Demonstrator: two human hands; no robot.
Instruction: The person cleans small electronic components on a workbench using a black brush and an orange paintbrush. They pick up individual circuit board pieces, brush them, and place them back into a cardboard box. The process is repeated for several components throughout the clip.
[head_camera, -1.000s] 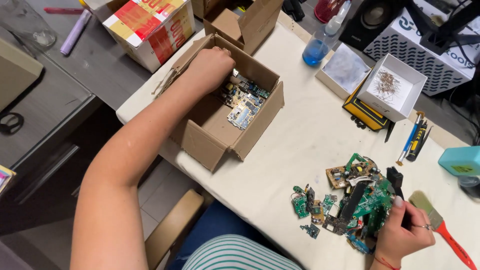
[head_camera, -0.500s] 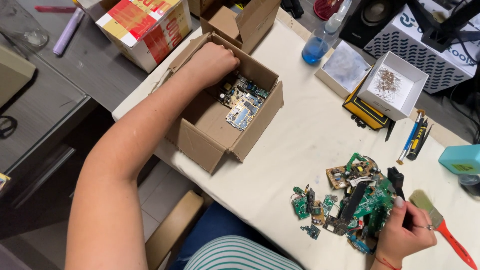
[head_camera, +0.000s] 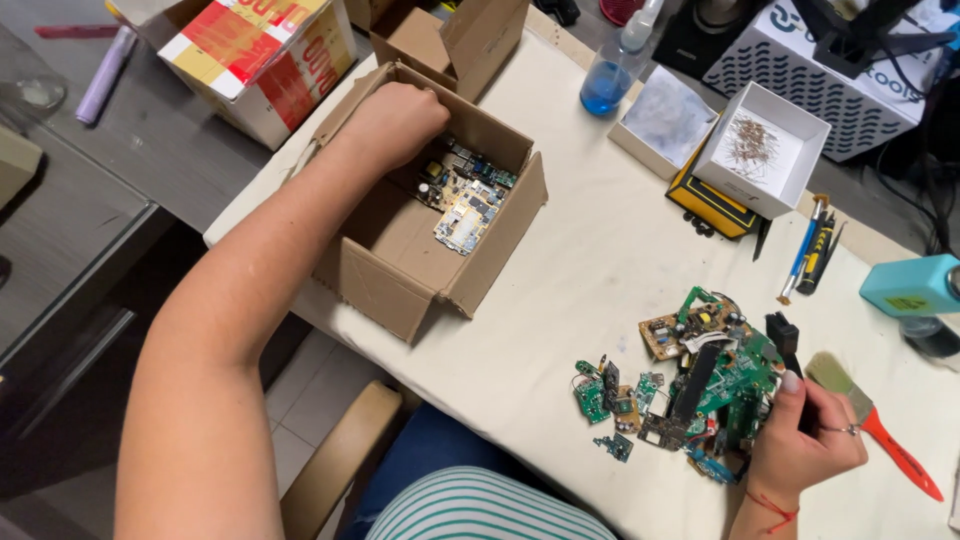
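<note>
- Reaching into the open cardboard box (head_camera: 440, 270), left hand (head_camera: 395, 120) curled loosely over the small circuit boards (head_camera: 462, 195) heaped at the far corner; cannot tell whether the fingers have closed on one.
- Resting at the table's near edge, right hand (head_camera: 800, 450) clamped round a black tool (head_camera: 785, 335), just beside the pile of green boards (head_camera: 705, 385).
- Risking a snag: boards tangled together in the box, likely dragging neighbours out.
- Risking a nudge: loose fragments (head_camera: 600, 400) near the table edge, easily knocked off.
</note>
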